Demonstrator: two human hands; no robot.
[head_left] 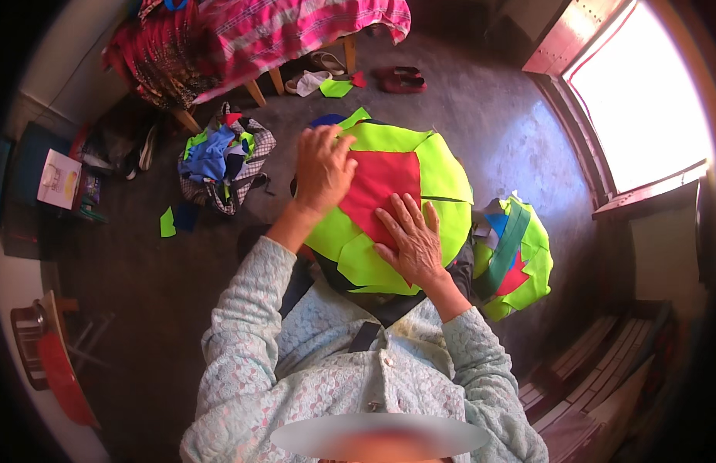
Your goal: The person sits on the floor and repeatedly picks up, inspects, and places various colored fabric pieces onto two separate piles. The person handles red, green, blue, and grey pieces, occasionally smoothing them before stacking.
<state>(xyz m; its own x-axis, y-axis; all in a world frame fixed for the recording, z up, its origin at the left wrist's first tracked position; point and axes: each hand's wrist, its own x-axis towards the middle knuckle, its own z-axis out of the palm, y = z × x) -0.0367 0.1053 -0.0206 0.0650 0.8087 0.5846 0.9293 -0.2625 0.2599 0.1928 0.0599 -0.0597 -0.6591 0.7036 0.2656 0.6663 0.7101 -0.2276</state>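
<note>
In front of me at lap height lies a round layered mound of neon green fabric pieces (443,174), with a red fabric piece (381,174) across its middle. My right hand (413,241) rests open on it, palm down, fingers spread over the red piece's lower right part and the green beside it. At the mound's upper left edge is my left hand (325,171), its fingers bent and closed at a neon green fabric piece; the thumb's grip is mostly hidden. Dark blue fabric (325,120) sticks out beyond that edge.
A checked bag (254,166) full of fabric scraps sits on the floor at left. Another bundle of green, red and blue scraps (528,258) lies at right. Beyond stand a bed with a pink cover (296,35) and red shoes (402,79). A slatted bench (597,363) is at lower right.
</note>
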